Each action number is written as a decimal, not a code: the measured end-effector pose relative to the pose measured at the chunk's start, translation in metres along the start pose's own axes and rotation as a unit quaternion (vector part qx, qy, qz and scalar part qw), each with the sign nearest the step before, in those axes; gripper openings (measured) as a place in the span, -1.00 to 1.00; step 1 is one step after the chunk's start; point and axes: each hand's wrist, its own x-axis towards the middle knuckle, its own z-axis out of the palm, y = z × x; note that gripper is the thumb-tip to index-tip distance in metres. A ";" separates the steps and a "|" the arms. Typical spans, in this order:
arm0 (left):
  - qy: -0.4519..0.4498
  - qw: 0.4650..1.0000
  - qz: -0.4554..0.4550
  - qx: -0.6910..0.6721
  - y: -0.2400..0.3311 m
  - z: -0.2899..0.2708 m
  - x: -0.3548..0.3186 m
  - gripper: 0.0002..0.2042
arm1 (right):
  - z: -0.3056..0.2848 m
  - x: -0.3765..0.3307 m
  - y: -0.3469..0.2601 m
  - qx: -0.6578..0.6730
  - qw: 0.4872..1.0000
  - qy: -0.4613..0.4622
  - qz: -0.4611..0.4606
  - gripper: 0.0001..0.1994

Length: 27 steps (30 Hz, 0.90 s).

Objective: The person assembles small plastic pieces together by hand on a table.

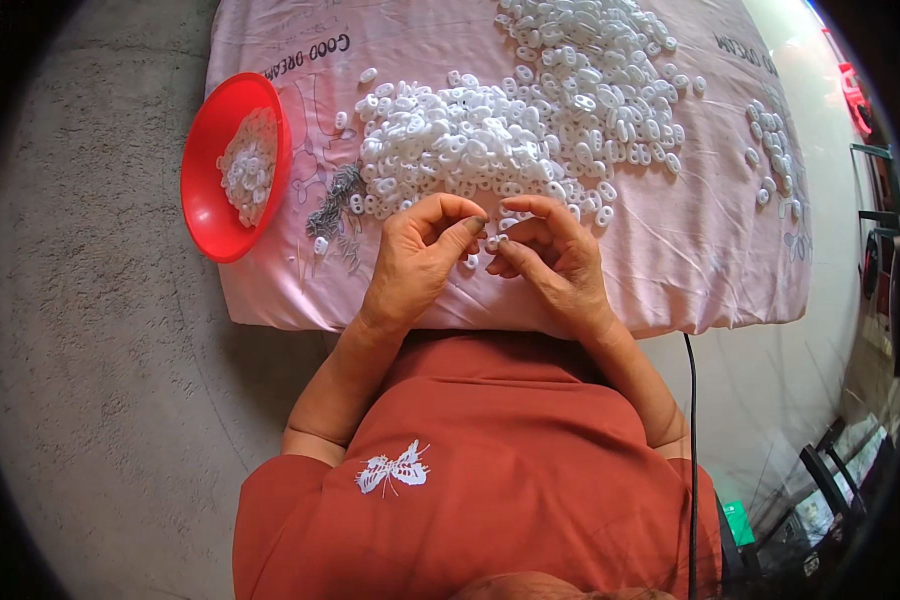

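My left hand (422, 256) and my right hand (562, 262) meet at the near side of a cloth-covered table. My right thumb and fingers pinch a small white oval plastic piece (494, 243). Beside it, my left thumb and forefinger are pressed together; whatever they hold is too small to make out. Another white piece (471, 262) lies on the cloth between my hands. Just beyond them spreads a big pile of white two-holed oval pieces (450, 135). Left of that pile lies a bunch of thin grey parts (338, 195), their kind unclear.
A red bowl (202, 190) with whitish pieces in it stands at the table's left edge. More white pieces (595, 75) extend to the far side, and a small group (770, 145) lies at the right. Pink printed cloth (690, 270) covers the table. A black cable (692, 450) hangs at my right.
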 end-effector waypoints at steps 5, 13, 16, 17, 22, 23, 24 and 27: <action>-0.007 1.000 -0.018 -0.022 -0.005 0.004 0.000 -0.90 | -0.001 0.000 0.000 0.004 1.000 -0.004 -0.003 -0.63; 0.015 0.999 -0.003 -0.039 -0.009 0.012 0.000 -0.87 | -0.002 0.000 0.001 -0.007 1.000 -0.011 -0.010 -0.65; 0.017 0.999 -0.003 -0.039 -0.009 0.012 -0.001 -0.87 | -0.001 0.000 0.001 -0.010 1.000 -0.011 -0.011 -0.65; 0.018 0.999 -0.003 -0.035 -0.008 0.011 -0.001 -0.87 | -0.001 0.000 0.001 -0.016 1.000 -0.011 -0.012 -0.65; 0.012 0.999 -0.006 -0.038 -0.010 0.010 -0.001 -0.87 | -0.001 0.000 0.000 -0.017 1.000 -0.011 -0.011 -0.66; 0.013 0.999 -0.008 -0.038 -0.009 0.010 -0.001 -0.87 | -0.002 0.000 0.000 -0.016 1.000 -0.010 -0.012 -0.66; 0.012 0.999 -0.008 -0.038 -0.009 0.010 -0.001 -0.87 | -0.002 0.000 0.000 -0.016 1.000 -0.010 -0.013 -0.66; 0.011 1.000 -0.003 -0.022 -0.010 0.009 -0.002 -0.88 | -0.002 0.000 0.001 -0.016 1.000 -0.010 -0.013 -0.67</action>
